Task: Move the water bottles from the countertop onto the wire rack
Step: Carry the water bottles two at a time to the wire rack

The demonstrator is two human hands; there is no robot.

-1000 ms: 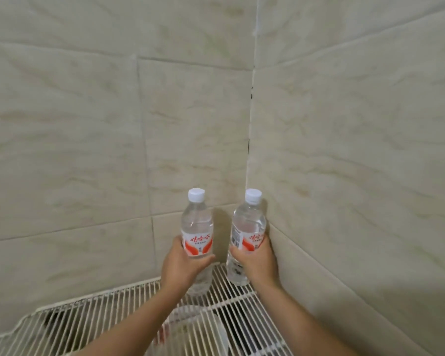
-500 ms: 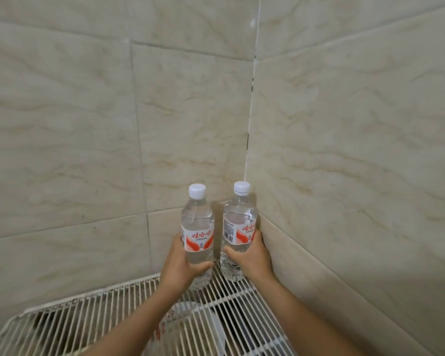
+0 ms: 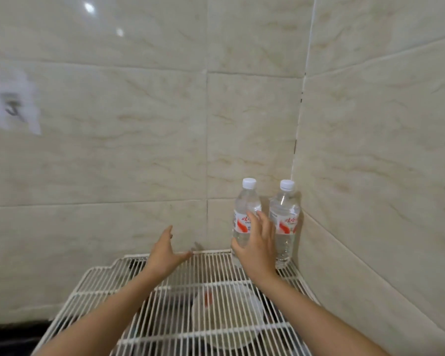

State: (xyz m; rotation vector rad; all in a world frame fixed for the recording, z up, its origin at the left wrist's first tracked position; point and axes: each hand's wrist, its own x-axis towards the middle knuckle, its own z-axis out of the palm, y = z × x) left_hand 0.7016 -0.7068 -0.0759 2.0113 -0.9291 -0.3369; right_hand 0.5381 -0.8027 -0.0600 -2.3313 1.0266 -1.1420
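Atop the wire rack (image 3: pixel 211 268) in a tiled corner (image 3: pixel 296 140), water bottles (image 3: pixel 284 217); left hand (image 3: pixel 165 254), right hand (image 3: pixel 258 249), fingers (image 3: pixel 168 236) wide.

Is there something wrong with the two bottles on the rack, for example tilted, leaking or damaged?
Nothing stands out. The left bottle and the right bottle both stand upright on the wire rack, caps on, side by side in the corner. I see no spilled water or damage.
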